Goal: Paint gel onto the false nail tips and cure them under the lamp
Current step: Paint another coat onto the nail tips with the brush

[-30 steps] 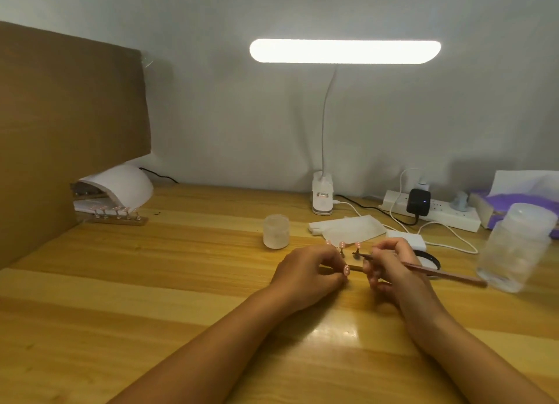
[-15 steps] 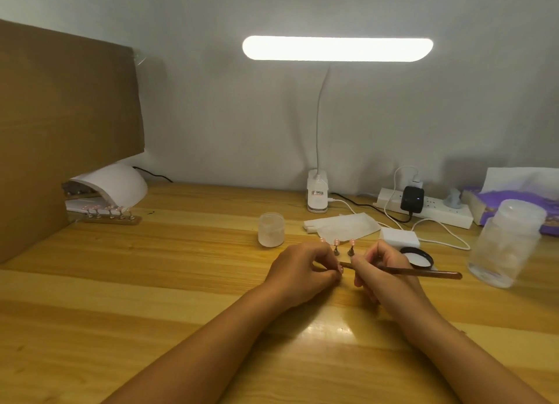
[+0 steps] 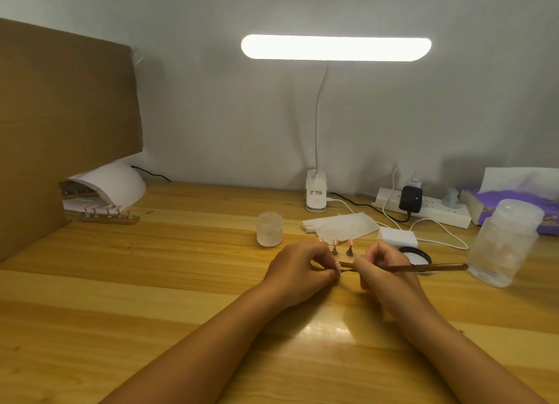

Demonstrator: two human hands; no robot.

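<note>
My left hand (image 3: 299, 267) pinches a small stand with a pink nail tip (image 3: 337, 265) at its fingertips. My right hand (image 3: 382, 267) grips a brown brush (image 3: 429, 267) like a pen, with the bristle end touching that tip. Just behind my hands, three more pink nail tips (image 3: 335, 242) stand on a wooden holder, partly hidden by my fingers. A white curing lamp (image 3: 112, 181) sits at the far left, with a wooden strip of several pink nail tips (image 3: 107, 213) in front of its opening. An open black gel pot (image 3: 416, 255) lies behind my right hand.
A frosted jar (image 3: 269, 229), a folded tissue (image 3: 340, 226) and a white block (image 3: 396, 236) lie behind my hands. A clear plastic bottle (image 3: 503, 242) stands at right. A desk lamp (image 3: 316, 195), power strip (image 3: 423, 207), purple tissue pack (image 3: 496, 204) and cardboard panel (image 3: 60, 116) line the back and left.
My right hand has brought the brush tip left onto the nail tip held by my left hand. The view has shifted slightly.
</note>
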